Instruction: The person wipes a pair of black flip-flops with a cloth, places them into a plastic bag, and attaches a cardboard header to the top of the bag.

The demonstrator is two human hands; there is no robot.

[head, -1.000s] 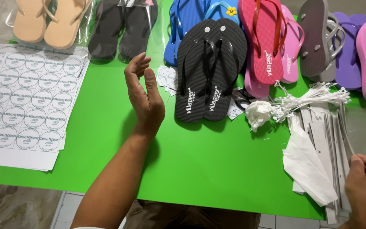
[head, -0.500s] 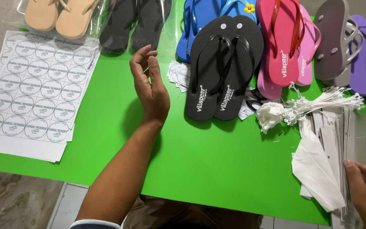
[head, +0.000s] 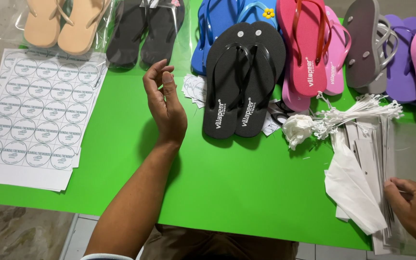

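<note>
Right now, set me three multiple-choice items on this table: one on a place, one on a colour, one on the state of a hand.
1. Where do the sticker sheets lie?
A. at the table's left edge
B. on the black sandals
C. under the right hand

2. What colour is the table top?
A. white
B. green
C. red

3. What is the left hand doing?
A. gripping a sandal
B. raised, holding nothing
C. pressing the stickers

Key:
1 A: the sheets sit far left, beside the left hand.
2 B: bare green shows around everything.
3 B: its fingers curl in the air, while the right hand rests on the paper strips.
</note>
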